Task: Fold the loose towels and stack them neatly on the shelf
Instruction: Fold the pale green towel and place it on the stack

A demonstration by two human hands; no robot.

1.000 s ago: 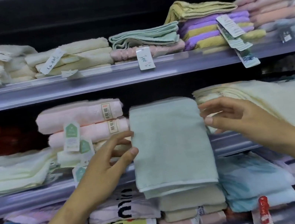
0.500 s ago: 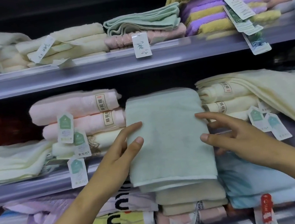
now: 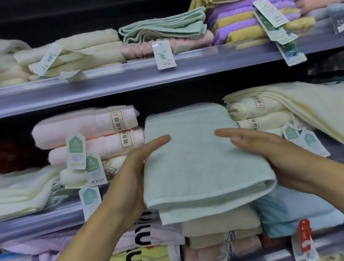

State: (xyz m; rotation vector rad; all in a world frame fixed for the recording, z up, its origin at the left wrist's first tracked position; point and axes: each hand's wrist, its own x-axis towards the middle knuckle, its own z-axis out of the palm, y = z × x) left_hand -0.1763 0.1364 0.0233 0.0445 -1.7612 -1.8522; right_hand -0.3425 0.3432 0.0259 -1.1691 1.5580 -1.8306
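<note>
- The person's left hand (image 3: 133,177) is open with its fingers straight and together, laid flat against the left edge of a folded pale mint-green terry towel (image 3: 196,160); it presses the side and clasps nothing.
- Just left of that hand, a stack of folded pale pink towels (image 3: 87,135) with paper tags stands on the grey metal middle shelf (image 3: 29,224), and a loose cream towel (image 3: 11,193) lies further left.
- The mint-green towel sits between both hands in the gap between the pink stack and a stack of folded cream-yellow towels (image 3: 259,113). Its near end overhangs the shelf edge, covering part of the beige folded towels (image 3: 218,222) below.
- The right hand (image 3: 267,150) is likewise open and flat, fingers extended, resting on the towel's right side and top; its lower edge is hidden behind the towel, so contact underneath cannot be told.
- At far right, a loose cream-yellow towel (image 3: 331,110) drapes off its stack over the shelf front; the frame cuts off its far side.
</note>
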